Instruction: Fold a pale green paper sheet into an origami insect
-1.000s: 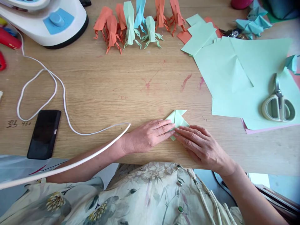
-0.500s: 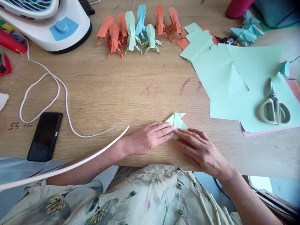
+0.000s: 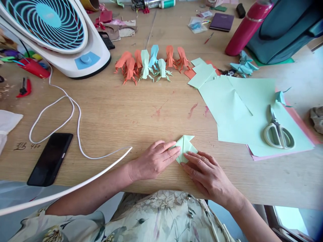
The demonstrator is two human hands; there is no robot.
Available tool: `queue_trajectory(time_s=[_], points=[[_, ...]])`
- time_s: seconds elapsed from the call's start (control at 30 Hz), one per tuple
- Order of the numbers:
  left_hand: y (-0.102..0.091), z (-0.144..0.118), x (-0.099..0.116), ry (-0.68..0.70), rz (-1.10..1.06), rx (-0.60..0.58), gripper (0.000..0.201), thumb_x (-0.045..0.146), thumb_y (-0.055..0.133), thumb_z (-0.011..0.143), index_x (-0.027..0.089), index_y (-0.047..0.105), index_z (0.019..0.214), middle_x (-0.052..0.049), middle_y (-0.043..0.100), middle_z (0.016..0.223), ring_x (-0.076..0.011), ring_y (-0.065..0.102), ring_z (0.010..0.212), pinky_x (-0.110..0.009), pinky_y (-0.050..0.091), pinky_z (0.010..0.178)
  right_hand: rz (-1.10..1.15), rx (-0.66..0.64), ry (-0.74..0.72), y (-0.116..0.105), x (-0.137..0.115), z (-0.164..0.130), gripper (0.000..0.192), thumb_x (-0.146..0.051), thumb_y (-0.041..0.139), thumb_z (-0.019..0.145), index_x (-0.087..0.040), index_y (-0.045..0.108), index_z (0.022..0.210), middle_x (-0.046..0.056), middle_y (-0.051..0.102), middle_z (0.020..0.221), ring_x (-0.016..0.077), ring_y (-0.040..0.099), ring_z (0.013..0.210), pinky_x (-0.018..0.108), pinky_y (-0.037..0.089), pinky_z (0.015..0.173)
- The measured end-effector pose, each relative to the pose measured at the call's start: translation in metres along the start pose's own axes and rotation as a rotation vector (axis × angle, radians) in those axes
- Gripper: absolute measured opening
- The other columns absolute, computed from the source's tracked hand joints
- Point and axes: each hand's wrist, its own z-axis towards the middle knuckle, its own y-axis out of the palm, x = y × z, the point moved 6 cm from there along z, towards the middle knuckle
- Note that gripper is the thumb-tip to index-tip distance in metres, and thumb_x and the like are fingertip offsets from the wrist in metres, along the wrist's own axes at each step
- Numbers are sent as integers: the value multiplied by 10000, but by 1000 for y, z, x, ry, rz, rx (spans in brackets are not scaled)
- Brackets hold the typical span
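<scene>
A small folded piece of pale green paper [image 3: 185, 145] lies near the table's front edge, with pointed flaps at its top and right. From the left, my left hand [image 3: 157, 158] holds it down, its fingers together and their tips on the paper's left side. My right hand [image 3: 208, 173] grips the lower right part with bent fingers; its thumb is hidden underneath. The fingers cover some of the paper's lower edges.
Orange, green and blue folded paper figures [image 3: 130, 69] stand at the back. Green sheets [image 3: 239, 124] with scissors [image 3: 279, 136] lie right. A fan [image 3: 98, 62], its white cord [image 3: 79, 124] and a phone [image 3: 50, 159] are left; a pink bottle [image 3: 246, 28] stands far right.
The view has tilted up, showing more of the table's back. My left fingers have drawn slightly leftward off the paper's middle, baring more of it. My right hand stays at its lower right.
</scene>
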Motion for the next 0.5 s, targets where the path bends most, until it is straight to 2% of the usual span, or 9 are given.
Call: queue_trajectory(time_s=[0.3,0.5], points=[[0,1,-2,-42,11,-25,399,173,449,991,155,541,1379,-84,549,1449,-261,431,1356,-456,325,1069,-27,9,-15,1,-1,0,396,-86,480,937,-155,592,1311,180,580,1381,289,508,1322,535,441,1048],[2,2,-3,-39,46,-103,364,267,447,1015,215,556,1359,-49,474,1516,-278,334,1439,-501,282,1107,-27,25,-14,1,-1,0,373,-78,486,938,-153,613,1281,177,581,1372,289,509,1320,527,433,1050]])
